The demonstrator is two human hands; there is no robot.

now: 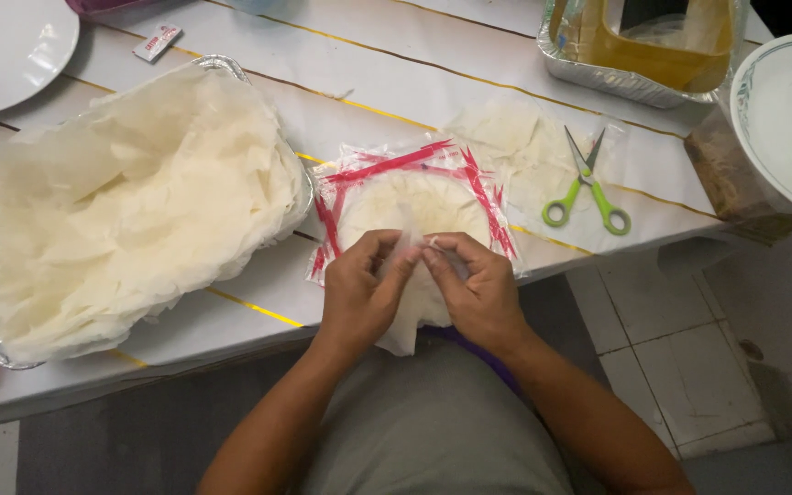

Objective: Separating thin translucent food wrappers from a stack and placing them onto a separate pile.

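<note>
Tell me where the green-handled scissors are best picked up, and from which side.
Probably by the two green handle loops of the scissors, coming from the table's near edge: the loops lie towards the person, and the blades are slightly open, pointing away. They lie flat, clear of both hands.

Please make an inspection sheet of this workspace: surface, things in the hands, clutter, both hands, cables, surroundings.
Surface: white table with thin yellow lines.
Job's things: thin pale sheet pinched between both hands; round stack of sheets on a clear red-striped bag; foil tray heaped with loose sheets.
Clutter: green-handled scissors, white plate, small sachet, second foil tray with a yellow container, patterned bowl.
Grippers: left hand and right hand, fingertip grip on the sheet.
Cables: nothing seen.
Surroundings: tiled floor on the right.
</note>
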